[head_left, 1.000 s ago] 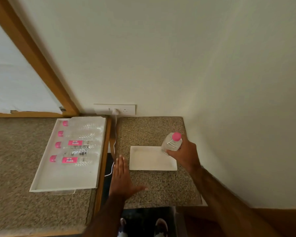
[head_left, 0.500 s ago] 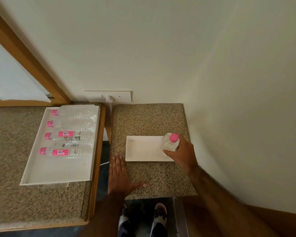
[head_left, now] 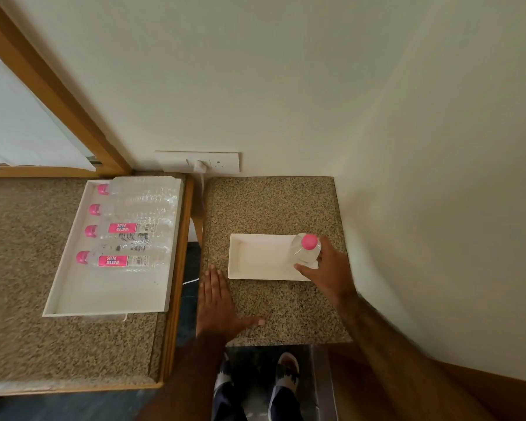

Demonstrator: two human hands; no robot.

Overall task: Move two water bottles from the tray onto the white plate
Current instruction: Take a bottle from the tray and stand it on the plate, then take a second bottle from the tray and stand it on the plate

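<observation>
Four pink-capped bottles (head_left: pixel 128 229) lie in the tray (head_left: pixel 104 296) at left. Our left hand (head_left: pixel 217 308) lies flat, fingers spread, on the surface (head_left: pixel 274 205); our right hand (head_left: pixel 331 271) grips an upright water bottle (head_left: pixel 305 249) on the white plate's (head_left: pixel 255 256) right end.

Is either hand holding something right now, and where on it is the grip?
The right hand grips the clear pink-capped plastic water bottle around its upper body, below the cap. The left hand holds nothing.

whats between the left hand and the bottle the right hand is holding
In the head view, the white plate lies between the left hand and the bottle gripped by the right hand, its bare tray part, plus a strip of speckled counter.
</observation>
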